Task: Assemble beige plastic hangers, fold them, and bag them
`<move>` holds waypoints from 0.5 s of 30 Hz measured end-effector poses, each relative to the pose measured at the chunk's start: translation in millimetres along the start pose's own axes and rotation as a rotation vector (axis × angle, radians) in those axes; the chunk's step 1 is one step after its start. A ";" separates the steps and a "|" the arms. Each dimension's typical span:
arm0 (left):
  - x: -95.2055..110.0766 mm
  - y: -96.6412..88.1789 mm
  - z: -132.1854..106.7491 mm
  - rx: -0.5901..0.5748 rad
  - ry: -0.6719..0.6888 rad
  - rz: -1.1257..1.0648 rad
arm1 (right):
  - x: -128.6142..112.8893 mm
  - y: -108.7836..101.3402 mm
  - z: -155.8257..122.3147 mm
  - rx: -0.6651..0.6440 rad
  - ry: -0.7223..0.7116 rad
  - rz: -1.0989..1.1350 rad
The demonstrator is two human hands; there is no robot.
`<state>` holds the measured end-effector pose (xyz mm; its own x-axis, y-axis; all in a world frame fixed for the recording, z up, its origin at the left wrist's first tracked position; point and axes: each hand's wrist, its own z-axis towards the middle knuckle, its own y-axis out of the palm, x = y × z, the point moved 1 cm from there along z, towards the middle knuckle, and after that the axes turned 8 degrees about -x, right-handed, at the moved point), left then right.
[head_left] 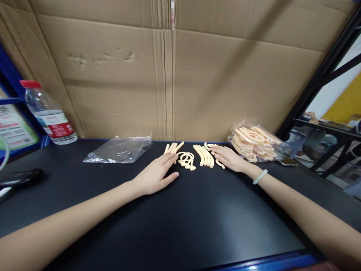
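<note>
My left hand (161, 171) rests palm down with its fingers stretched over a group of straight cream-coloured sticks (175, 146), hiding their near ends. Just right of its fingertips lie several cream hook-shaped pieces (186, 161), overlapping one another. Farther right, a row of slightly curved cream strips (203, 155) lies side by side. My right hand (228, 157) is flat, its fingers extended over more curved cream pieces (220, 164) that it partly covers. Neither hand is wrapped around anything.
A clear plastic bag (120, 149) lies flat at the back left, near a red-capped bottle (52, 114). At the back right sits a bag packed with cream pieces (254, 141), beside a phone-like flat object (288, 162). Cardboard (197, 82) stands behind the black table (180, 226).
</note>
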<state>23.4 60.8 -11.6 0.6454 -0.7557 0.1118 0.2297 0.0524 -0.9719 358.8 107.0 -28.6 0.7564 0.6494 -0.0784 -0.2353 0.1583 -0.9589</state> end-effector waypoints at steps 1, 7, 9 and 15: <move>0.2 -0.2 -0.1 0.000 0.002 -0.002 | 3.6 3.2 1.5 0.014 0.011 0.003; -0.9 1.6 -0.3 -0.040 -0.022 0.010 | 11.9 -0.6 2.9 0.067 0.056 0.010; -1.1 2.1 -0.5 -0.051 -0.029 0.013 | 9.8 -4.3 -0.5 0.040 0.041 0.017; -1.1 1.9 -0.5 -0.035 -0.013 0.016 | 5.7 -3.3 -5.1 -0.037 0.010 0.037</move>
<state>22.8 61.4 -13.7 0.6584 -0.7462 0.0987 0.1935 0.0411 -0.9802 367.0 106.3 -27.2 0.7537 0.6468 -0.1165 -0.2404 0.1064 -0.9648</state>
